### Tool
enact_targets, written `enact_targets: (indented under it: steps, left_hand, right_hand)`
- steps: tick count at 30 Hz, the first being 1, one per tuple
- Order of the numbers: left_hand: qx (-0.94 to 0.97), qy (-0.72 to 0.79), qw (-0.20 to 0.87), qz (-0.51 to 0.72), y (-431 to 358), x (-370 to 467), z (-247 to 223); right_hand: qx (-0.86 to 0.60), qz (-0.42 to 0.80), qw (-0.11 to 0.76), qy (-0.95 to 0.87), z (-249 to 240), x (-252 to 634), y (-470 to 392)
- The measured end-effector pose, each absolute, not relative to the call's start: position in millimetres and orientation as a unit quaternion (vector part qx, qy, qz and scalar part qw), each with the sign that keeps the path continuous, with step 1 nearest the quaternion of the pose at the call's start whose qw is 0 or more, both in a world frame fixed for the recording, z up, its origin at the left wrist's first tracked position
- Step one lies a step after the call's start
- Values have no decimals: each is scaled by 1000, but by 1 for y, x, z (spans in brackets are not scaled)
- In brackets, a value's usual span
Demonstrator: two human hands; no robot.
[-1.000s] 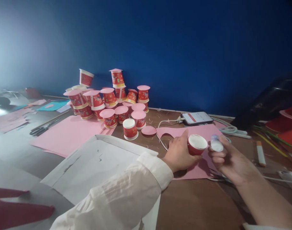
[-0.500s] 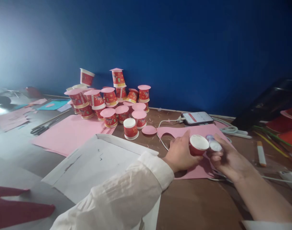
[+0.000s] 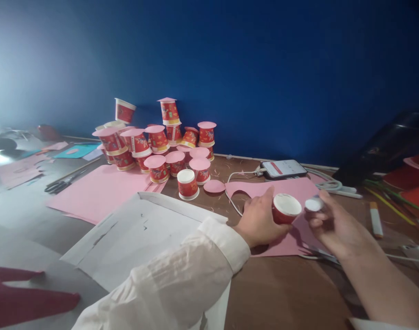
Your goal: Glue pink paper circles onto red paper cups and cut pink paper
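Note:
My left hand (image 3: 259, 220) is wrapped round a red paper cup (image 3: 287, 205), held bottom up above the pink paper (image 3: 292, 240). Just to its right, my right hand (image 3: 328, 224) grips what looks like a glue stick (image 3: 314, 204), its round white end facing the camera and apart from the cup. A similar red cup (image 3: 187, 184) stands upside down with its white base bare. Beside it lies a loose pink paper disc (image 3: 214, 186).
Stacked red cups with pink discs (image 3: 157, 140) stand at the wall. A phone (image 3: 284, 168) with white cables lies behind my hands. An orange-and-white stick (image 3: 375, 220) is at the right; scissors (image 3: 58, 184), pink sheets (image 3: 102, 188) and white paper (image 3: 123, 243) at the left.
My right hand has drawn the glue stick slightly right, away from the cup's base. My left hand keeps its hold on the cup almost unmoved.

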State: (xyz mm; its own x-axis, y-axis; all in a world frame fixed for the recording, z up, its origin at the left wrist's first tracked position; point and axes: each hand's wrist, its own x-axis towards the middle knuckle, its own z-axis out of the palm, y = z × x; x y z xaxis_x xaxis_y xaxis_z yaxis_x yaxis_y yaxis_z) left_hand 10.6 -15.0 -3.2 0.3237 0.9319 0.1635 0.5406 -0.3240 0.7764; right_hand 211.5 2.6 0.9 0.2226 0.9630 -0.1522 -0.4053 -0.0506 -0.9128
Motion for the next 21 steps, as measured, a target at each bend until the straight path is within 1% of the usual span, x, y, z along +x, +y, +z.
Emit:
enact_targets:
  steps: [2,4,7,12,16,18,21]
  left_hand:
    - [753,488,312,313,-14,11,-4]
    - [752,488,313,315,-14,11,-4]
    - [749,485,319,320,-14,11,-3]
    - [744,487,329,318,-16,10,-1]
    - [745,494,328,304,-15,9,0]
    - [749,491,331,297,-15,9,0]
    - [753,490,329,291,-14,9,0]
  right_hand:
    - [-480,584,609,-238,8,203,-1]
    - [-490,588,602,-229,14,196,-3]
    - [-506,565,606,-240,16,194,-4]
    - [-595,475,604,-235,4,204,0]
    - [-507,476,661,-282,2,207,0]
    - [-484,484,662,-306,4,203,-1]
    - [-509,482,640,-314,6,198,-4]
